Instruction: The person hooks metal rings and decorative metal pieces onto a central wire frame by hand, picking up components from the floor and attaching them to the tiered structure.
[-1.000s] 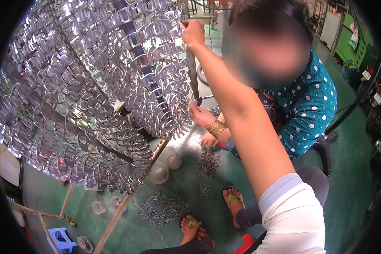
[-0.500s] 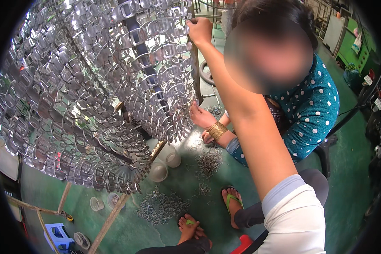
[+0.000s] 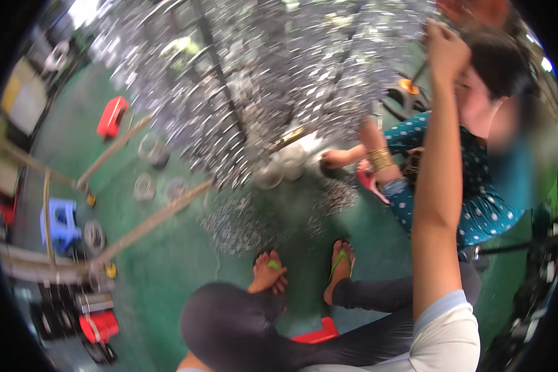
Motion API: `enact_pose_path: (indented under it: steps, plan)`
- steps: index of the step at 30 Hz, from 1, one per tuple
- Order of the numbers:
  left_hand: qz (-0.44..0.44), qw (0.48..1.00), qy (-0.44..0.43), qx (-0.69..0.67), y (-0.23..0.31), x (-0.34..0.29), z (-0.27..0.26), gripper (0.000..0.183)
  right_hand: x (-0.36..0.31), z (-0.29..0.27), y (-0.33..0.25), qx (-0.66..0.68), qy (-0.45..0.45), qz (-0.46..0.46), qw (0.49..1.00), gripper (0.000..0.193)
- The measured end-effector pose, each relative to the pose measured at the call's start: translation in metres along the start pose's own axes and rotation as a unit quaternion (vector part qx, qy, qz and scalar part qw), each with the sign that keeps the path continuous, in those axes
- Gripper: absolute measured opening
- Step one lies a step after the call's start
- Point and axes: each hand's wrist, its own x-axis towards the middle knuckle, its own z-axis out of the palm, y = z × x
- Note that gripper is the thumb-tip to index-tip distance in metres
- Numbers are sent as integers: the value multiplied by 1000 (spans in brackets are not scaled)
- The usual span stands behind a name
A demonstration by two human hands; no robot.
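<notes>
A green floor (image 3: 167, 266) spreads beneath a hanging mass of shiny metal rings (image 3: 273, 80), blurred, which fills the upper middle. The right hand (image 3: 447, 53) is raised just beside the rings' upper right edge, its fingers bunched narrow; whether they grip a ring, I cannot tell. The left hand is out of view, its state unknown. Below the rings, loose metal pieces (image 3: 239, 226) lie on the floor near clear tubs (image 3: 268, 175).
</notes>
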Motion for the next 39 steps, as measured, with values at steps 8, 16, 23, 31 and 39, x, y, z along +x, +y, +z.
enact_pose_path:
  steps: [8, 16, 23, 31, 39]
  plan:
    - [-104, 985, -126, -55, 33, -2, -30, 77, -77, -30, -54, 213, -45, 147, 965, 28]
    - [-83, 995, 16, 54, 45, 1, -44, 67, -160, -68, -120, 229, -105, 161, 954, 22]
    - [-107, 797, 50, -592, 63, 131, -251, 32, -244, -66, -162, 323, -220, 198, 899, 14]
    - [-97, 732, 60, -672, 75, 200, -319, 34, -313, -59, -206, 319, -345, 285, 836, 16]
    - [-56, 586, -85, -804, 71, 186, -315, 32, -348, -46, -233, 324, -445, 305, 777, 15]
